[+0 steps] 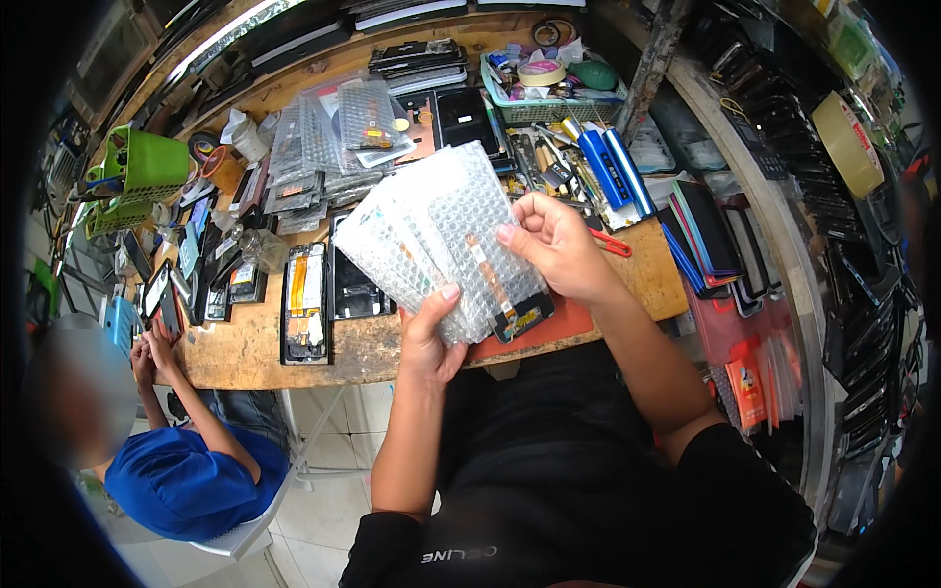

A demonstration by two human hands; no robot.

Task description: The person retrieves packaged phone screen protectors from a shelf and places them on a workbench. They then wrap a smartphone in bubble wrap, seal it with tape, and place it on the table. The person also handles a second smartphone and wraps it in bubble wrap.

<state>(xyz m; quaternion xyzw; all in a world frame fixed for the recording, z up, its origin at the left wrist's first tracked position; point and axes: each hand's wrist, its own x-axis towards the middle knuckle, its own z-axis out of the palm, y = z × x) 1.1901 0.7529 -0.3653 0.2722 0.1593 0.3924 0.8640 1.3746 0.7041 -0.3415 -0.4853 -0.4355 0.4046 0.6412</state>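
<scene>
- We grasp a fan of bubble-wrapped packets (417, 211) from below with our left hand (429, 333), its thumb lying over the lower edge.
- Our right hand (564, 250) pinches the rightmost packet of the fan at its right edge, thumb on top and fingers curled behind.
- The fan sits between our two hands, tilted and raised in front of the near edge of the wooden table (642, 274); orange strips show through the wrap, and a dark panel end (522, 316) pokes out at the bottom right.
- Partly behind the packets we see a red mat (559, 326), and just beyond our right wrist a red tool handle (613, 243).
- Left of the fan lie a dark frame (361, 284) and an opened phone (307, 304).
- Farther back we have a pile of wrapped packets (302, 137), blue boxes (600, 169) and a crammed basket (564, 112).
- At our left, near a green basket (155, 167), a co-worker in a blue shirt (186, 480) sits with hands together at the table's edge.
</scene>
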